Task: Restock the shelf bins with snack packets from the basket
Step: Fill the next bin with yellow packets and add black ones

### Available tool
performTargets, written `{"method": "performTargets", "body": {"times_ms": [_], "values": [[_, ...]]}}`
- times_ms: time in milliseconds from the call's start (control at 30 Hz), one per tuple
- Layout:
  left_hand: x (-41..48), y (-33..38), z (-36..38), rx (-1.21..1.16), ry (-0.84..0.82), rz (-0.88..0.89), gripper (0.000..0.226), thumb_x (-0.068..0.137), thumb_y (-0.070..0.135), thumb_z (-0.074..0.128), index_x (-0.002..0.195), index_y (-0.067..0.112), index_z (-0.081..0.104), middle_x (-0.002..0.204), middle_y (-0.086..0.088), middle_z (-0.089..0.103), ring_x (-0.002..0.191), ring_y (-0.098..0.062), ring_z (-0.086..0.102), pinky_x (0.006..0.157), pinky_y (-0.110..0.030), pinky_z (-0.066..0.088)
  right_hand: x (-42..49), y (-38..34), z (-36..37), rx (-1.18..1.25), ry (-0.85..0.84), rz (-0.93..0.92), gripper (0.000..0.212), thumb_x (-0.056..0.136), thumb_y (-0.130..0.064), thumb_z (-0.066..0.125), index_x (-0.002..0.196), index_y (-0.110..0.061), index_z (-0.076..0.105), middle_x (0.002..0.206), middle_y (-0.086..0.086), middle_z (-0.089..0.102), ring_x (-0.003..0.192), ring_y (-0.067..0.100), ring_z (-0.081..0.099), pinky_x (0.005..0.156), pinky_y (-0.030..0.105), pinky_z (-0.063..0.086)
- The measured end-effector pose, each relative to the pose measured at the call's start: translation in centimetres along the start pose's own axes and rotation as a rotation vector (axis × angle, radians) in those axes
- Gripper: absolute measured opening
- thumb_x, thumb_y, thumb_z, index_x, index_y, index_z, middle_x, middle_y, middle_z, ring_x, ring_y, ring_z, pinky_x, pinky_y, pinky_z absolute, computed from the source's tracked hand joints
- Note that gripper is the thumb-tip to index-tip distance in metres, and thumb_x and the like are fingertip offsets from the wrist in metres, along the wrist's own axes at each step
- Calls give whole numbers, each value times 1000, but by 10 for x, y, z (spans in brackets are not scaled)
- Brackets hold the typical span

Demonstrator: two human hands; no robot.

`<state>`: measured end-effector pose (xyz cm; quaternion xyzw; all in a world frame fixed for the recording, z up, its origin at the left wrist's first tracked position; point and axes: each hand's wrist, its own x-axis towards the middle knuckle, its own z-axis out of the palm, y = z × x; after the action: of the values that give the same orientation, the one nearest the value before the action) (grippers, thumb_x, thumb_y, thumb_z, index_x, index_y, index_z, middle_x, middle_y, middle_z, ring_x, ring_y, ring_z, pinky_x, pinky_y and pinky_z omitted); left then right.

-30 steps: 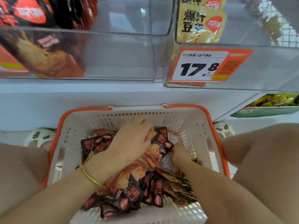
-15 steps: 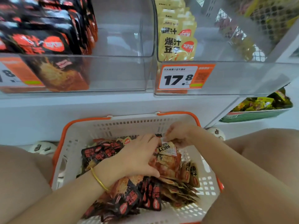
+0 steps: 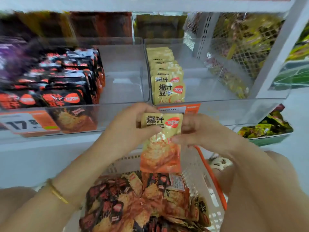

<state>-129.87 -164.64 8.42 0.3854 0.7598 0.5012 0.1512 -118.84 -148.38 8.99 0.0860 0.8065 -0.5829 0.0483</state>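
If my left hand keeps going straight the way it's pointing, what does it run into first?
Likely the clear plastic front wall of the yellow-packet shelf bin, by its orange price label. The left hand, holding the yellow snack packet, looks lower than that bin's rim, but depth is unclear.

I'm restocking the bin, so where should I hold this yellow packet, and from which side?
Probably the top corners, from either side, where the left hand and right hand pinch the yellow packet: it is flat and hangs upright, leaving its lower edge free to drop into the bin.
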Motion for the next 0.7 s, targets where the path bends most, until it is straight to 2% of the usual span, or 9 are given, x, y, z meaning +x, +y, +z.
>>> {"method": "performTargets", "body": {"times_ms": [100, 167, 233, 300, 367, 433, 500, 600, 700], "values": [[29, 29, -13, -106, 164, 121, 35, 79, 10, 74, 100, 28, 52, 88, 5, 68, 75, -5, 63, 70, -19, 52, 6, -34, -30, 71, 238, -129, 15, 84, -2, 64, 84, -16, 68, 67, -8, 67, 60, 9, 57, 54, 20, 45], [48, 40, -21, -31, 263, 215, 43, 77, 20, 75, 108, 27, 47, 100, 5, 62, 86, -3, 61, 75, -15, 50, 15, -52, -53, 114, 457, -220, 11, 85, -5, 64, 86, -15, 67, 71, -2, 66, 60, 10, 56, 54, 21, 47], [61, 42, -21, 109, 321, 260, 44, 79, 21, 73, 114, 24, 47, 107, 7, 55, 98, -7, 57, 80, -14, 48, 27, -62, -72, 58, 587, -266, 12, 86, -4, 63, 85, -16, 65, 72, 0, 64, 59, 8, 55, 54, 20, 48], [67, 37, -16, 286, 348, 272, 41, 83, 16, 70, 119, 17, 51, 112, 7, 48, 109, -12, 51, 91, -25, 46, 40, -59, -81, -68, 572, -188, 13, 86, -2, 64, 87, -15, 64, 77, 3, 64, 60, 10, 54, 57, 24, 49], [67, 28, -8, 442, 336, 281, 43, 82, 15, 70, 121, 13, 53, 116, 3, 44, 118, -18, 43, 102, -32, 37, 54, -48, -79, -181, 455, -32, 14, 83, -2, 67, 92, -14, 65, 82, 8, 63, 62, 13, 54, 60, 27, 49], [65, 18, 0, 529, 318, 276, 44, 80, 16, 71, 121, 13, 55, 126, -4, 45, 125, -23, 37, 103, -16, 20, 67, -35, -72, -268, 359, 84, 14, 78, -5, 74, 88, -11, 66, 78, 7, 63, 62, 15, 55, 58, 24, 50], [61, 11, 6, 559, 302, 234, 46, 81, 18, 71, 123, 15, 54, 138, -5, 37, 132, -21, 27, 97, -4, 7, 78, -26, -65, -473, 333, 143, 16, 75, -12, 79, 86, -6, 70, 73, 3, 62, 62, 14, 56, 51, 19, 47], [58, 6, 10, 567, 295, 225, 45, 81, 21, 71, 123, 16, 53, 146, -3, 27, 138, -17, 18, 101, -13, 7, 84, -23, -63, -708, 317, 253, 22, 81, -26, 72, 74, -8, 62, 63, -1, 56, 53, 10, 53, 39, 16, 38], [59, 6, 10, 558, 287, 224, 44, 81, 21, 71, 122, 17, 53, 148, -1, 24, 138, -14, 17, 101, -14, 10, 83, -23, -65, -607, 350, 279, 32, 78, -31, 76, 82, -10, 52, 70, -2, 54, 55, 8, 54, 37, 17, 37]]}}
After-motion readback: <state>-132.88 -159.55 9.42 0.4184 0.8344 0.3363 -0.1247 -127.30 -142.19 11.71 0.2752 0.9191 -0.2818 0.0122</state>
